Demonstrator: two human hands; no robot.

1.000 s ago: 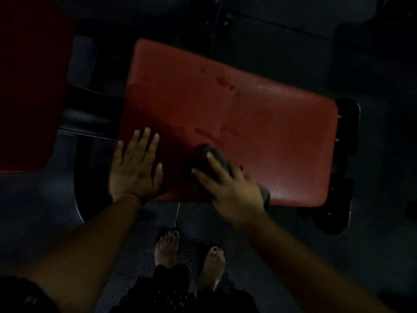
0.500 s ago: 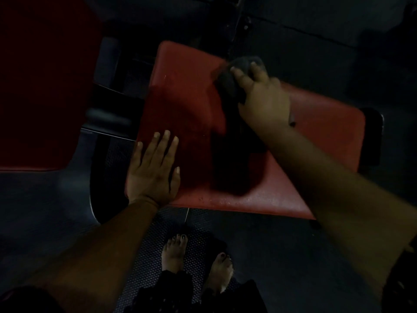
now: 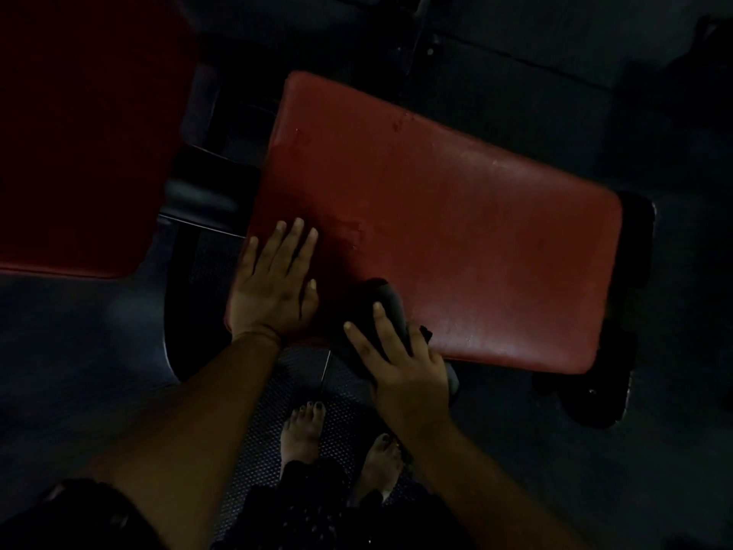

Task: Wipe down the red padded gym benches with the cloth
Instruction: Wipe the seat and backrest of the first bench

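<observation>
A red padded bench [image 3: 456, 216] fills the middle of the dim view, running from upper left to lower right. My left hand [image 3: 273, 283] lies flat on its near left corner, fingers straight. My right hand [image 3: 400, 363] presses a dark grey cloth [image 3: 386, 307] onto the pad's near edge, its fingers spread over the cloth. Part of the cloth is hidden under that hand. A second red padded bench [image 3: 79, 152] sits at the far left, partly cut off.
A black metal frame [image 3: 618, 351] sticks out past the bench's right end. Dark frame bars [image 3: 206, 192] join the two pads. My bare feet [image 3: 305, 434] stand on a textured mat below the bench. The floor around is dark.
My right hand has pulled the cloth from the bench's far edge back to the near edge. The left hand has stayed flat on the near left corner.
</observation>
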